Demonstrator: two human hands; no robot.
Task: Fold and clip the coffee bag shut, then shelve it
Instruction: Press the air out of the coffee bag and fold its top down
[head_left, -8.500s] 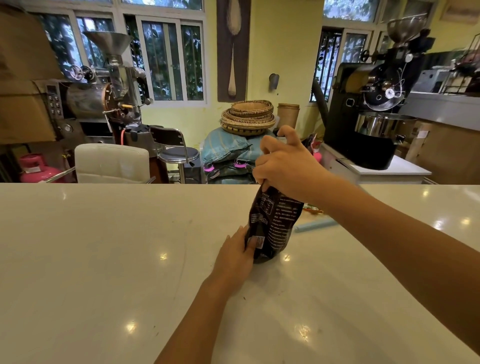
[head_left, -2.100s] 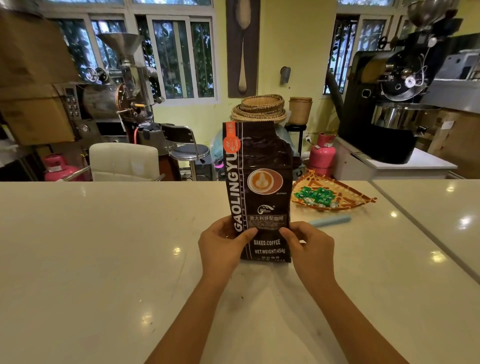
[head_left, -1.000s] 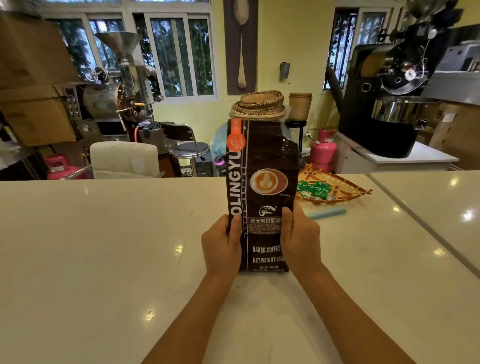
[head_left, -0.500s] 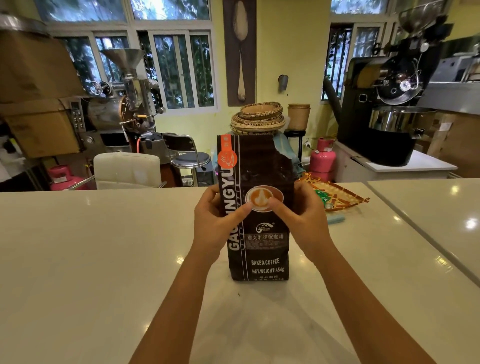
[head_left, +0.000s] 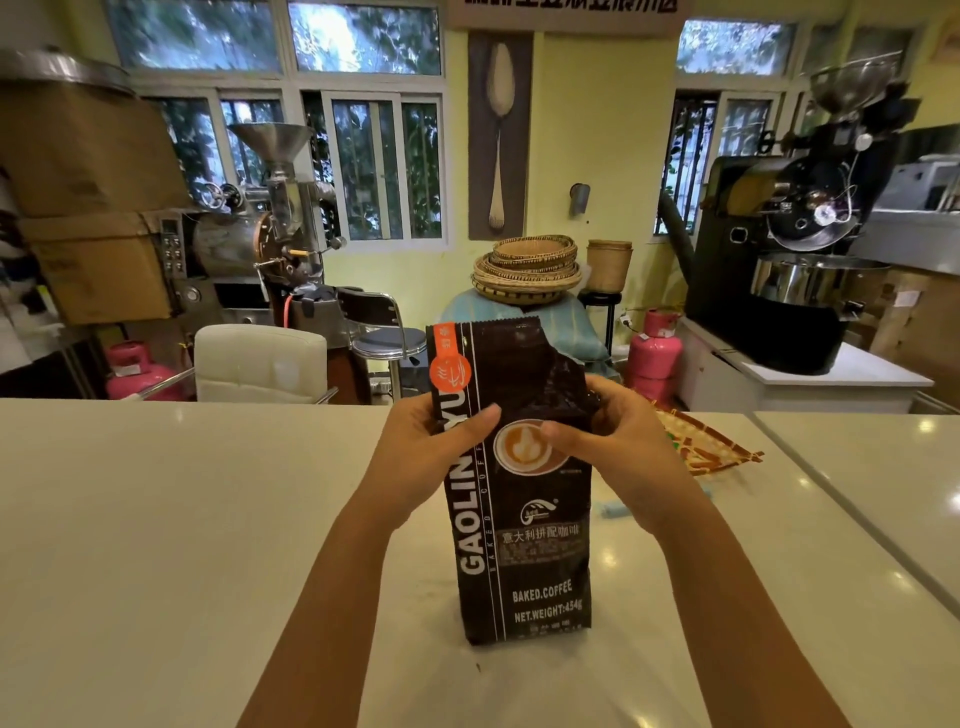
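pink gas cylinder (head_left: 653, 353) beside stacked baskets (head_left: 527, 270).

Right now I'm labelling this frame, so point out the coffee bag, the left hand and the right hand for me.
coffee bag (head_left: 540, 566), head view, on the printed front panel, lower half.
left hand (head_left: 431, 447), head view, on the back of the hand.
right hand (head_left: 623, 452), head view, on the back of the hand.

The dark brown coffee bag (head_left: 524, 519) stands upright on the counter (head_left: 156, 519), its top unfolded and crumpled at the right.
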